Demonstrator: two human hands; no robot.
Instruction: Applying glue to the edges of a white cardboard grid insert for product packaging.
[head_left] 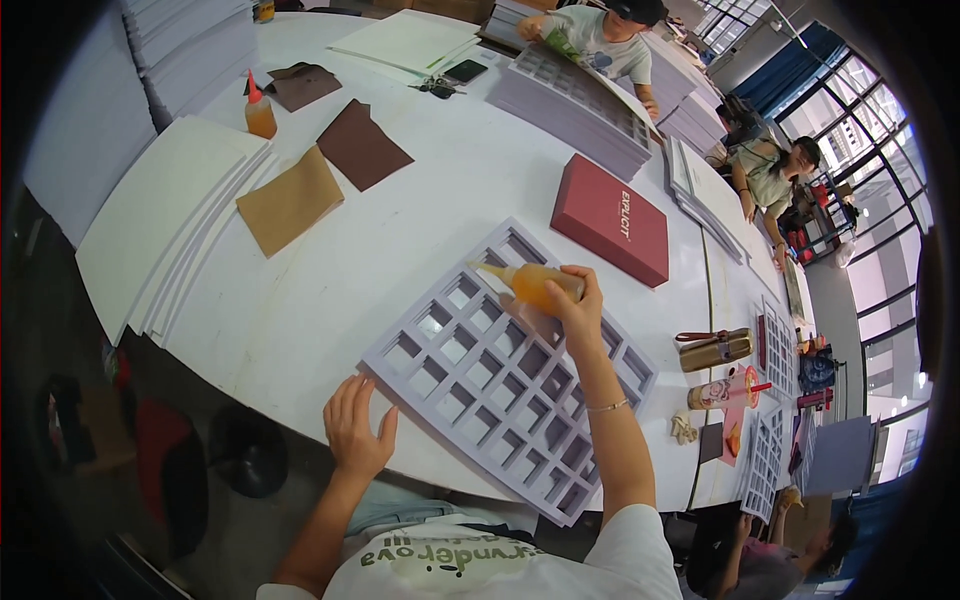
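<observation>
Left hand [358, 425] lies spread beside the grid tray [505, 365]; right hand's [578, 300] grip pinches the glue bottle [528, 283] above it.

Bright daylight fr windows [880, 150]; fisheye edges dark.

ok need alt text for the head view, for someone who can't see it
A person's right hand tips an orange squeeze bottle over a lilac grid tray on a white table, while the left hand lies flat by the tray's near corner. A red box lies beyond.
</observation>
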